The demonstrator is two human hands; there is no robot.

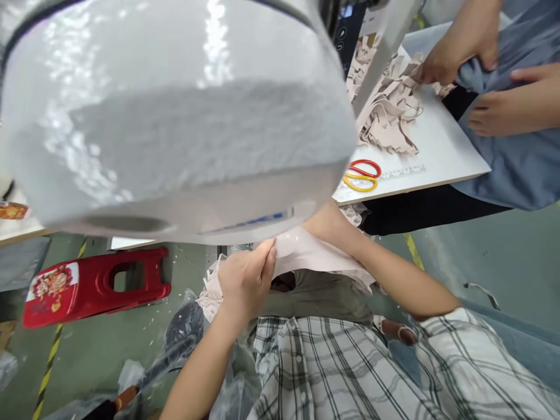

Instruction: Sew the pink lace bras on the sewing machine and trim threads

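A pale pink fabric piece [301, 251] with lacy parts stretches between my hands under a large white machine head [196, 134]. My left hand [245, 277] is closed on the fabric's left side, thumb pressed over bent fingers. Over the right side of the cloth lies my right hand [328, 224]; the machine head hides its fingers, so its grip does not show. Lace trim [212, 291] hangs out beside my left hand. The spot where the fabric meets the machine is also hidden.
Scissors with red and yellow handles [363, 177] and a clear ruler [402, 171] lie on the white table [455, 157] at right, near piled beige fabric pieces [389, 116]. A co-worker's hands [455, 52] hold blue-grey cloth. A red plastic stool [94, 286] stands at left.
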